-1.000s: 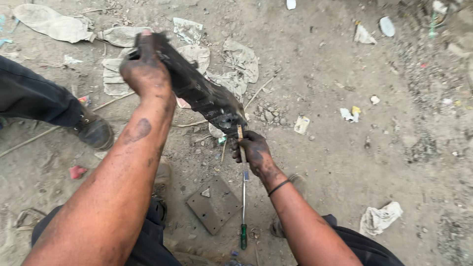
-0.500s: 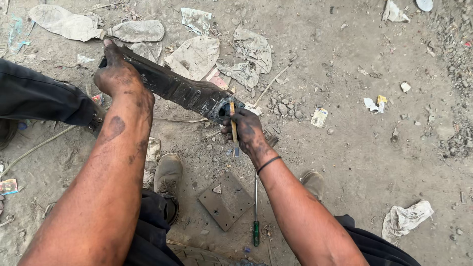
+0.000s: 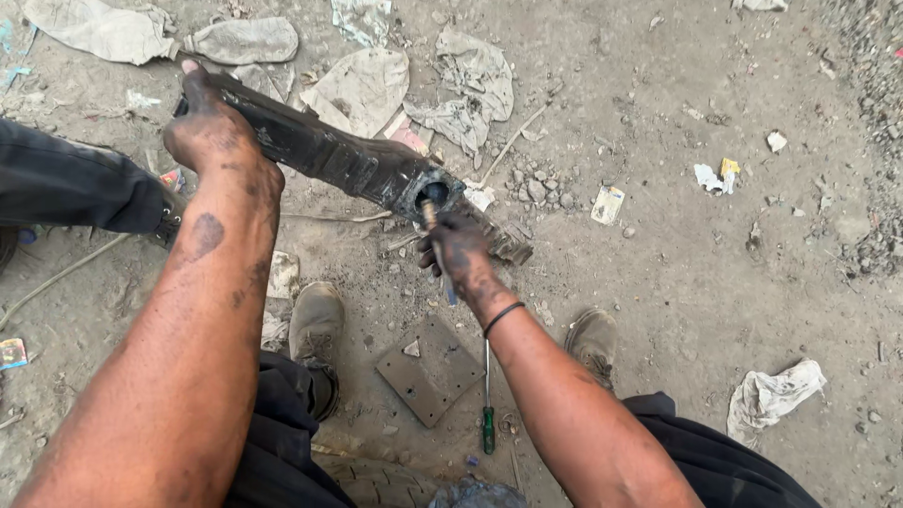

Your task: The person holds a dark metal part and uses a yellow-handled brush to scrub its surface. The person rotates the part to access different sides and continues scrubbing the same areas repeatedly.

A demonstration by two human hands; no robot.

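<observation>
Dirt ground, littered rags | your left hand (image 3: 214, 139) fingers grip the greasy housing's (image 3: 324, 155) far end | long axis slants toward your right hand (image 3: 458, 252), fingers closed on a thin tool (image 3: 435, 240) at its open bore (image 3: 433, 194)

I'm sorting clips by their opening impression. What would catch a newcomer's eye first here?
First, the long, greasy black metal part held slantwise above the dirt ground, gripped at its far end by the blackened left hand. Next, the right hand pushing a thin tool into the round opening at the part's near end. Below lie a flat metal plate and a green-handled screwdriver between the person's shoes.
</observation>
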